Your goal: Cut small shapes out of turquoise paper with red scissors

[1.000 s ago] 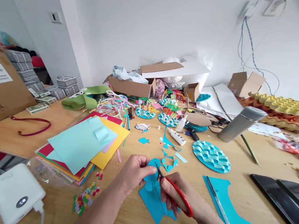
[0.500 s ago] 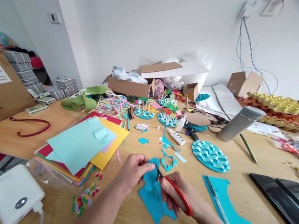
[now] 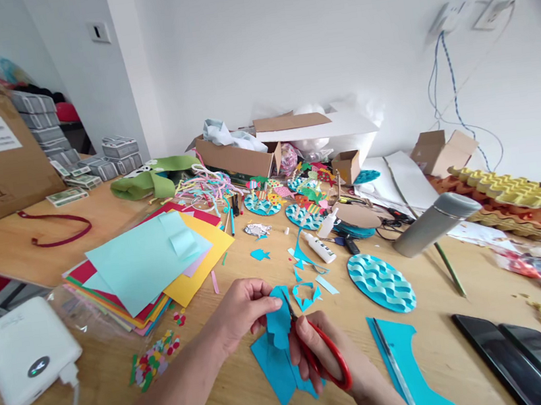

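Between the thumb and fingers of my left hand (image 3: 251, 306) is a small piece of blue paper (image 3: 278, 321) with a scalloped lower edge. My right hand (image 3: 327, 348) is wrapped round the handles of red-handled scissors (image 3: 340, 362), whose blades (image 3: 291, 306) lie at the right edge of that piece. Below my hands, larger blue paper pieces (image 3: 276, 374) rest on the table. Just beyond are a cut-out blue paper frame (image 3: 307, 295) and blue scraps. A blue paper fish (image 3: 260, 254) lies farther up, near a patterned white fish (image 3: 257, 229).
A stack of coloured paper (image 3: 134, 267) and a white power bank (image 3: 30, 354) are on the left. To the right are a wavy blue oval (image 3: 381, 282), a glue bottle (image 3: 320, 247), a grey flask (image 3: 435, 224), blue paper (image 3: 412, 370) under a metal strip, and two phones (image 3: 495, 359).
The blue piece has turned in my left hand and now hangs more upright. The scissors have shifted slightly right and their handles have spread wider.
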Motion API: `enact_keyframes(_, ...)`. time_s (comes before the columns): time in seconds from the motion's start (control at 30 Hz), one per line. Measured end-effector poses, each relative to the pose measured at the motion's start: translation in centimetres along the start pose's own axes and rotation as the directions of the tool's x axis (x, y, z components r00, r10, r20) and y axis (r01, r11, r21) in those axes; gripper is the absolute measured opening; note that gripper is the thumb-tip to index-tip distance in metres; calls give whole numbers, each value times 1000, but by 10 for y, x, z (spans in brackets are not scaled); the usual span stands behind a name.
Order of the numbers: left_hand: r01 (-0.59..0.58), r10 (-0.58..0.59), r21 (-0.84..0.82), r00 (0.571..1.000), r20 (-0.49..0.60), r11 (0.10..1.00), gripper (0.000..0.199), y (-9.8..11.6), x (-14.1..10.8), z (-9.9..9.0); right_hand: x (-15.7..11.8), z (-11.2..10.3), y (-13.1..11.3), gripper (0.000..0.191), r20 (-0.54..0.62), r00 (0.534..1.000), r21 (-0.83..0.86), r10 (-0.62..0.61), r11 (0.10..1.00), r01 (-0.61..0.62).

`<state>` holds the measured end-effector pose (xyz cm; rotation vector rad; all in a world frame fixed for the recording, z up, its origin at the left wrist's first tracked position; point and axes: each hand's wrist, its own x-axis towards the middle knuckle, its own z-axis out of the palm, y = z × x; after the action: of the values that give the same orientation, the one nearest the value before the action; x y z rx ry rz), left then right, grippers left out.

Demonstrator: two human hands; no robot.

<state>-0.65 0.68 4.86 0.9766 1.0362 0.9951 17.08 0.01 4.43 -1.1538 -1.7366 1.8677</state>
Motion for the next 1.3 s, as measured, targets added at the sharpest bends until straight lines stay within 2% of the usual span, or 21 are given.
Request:
enact_keyframes(0.23, 43, -39, -85, 999, 38, 995, 25, -3, 1, -1, 0, 0, 2, 71, -1, 1000, 48, -22, 999, 22)
enact_keyframes(0.5, 62, -58, -145, 998, 32, 988, 28, -2, 0, 0, 1, 0, 6, 75, 3, 1000, 95, -4, 995, 4)
enact_keyframes(0.83, 40, -38, -73, 999, 20, 997, 22, -5, 0, 0, -2, 0, -1, 79, -26, 995, 38, 91, 995, -90)
enact_keyframes(1.3, 12, -13, -42, 1000, -19, 999, 28, -1, -1, 5, -2, -1, -2, 76, 6, 996, 34, 85, 996, -85)
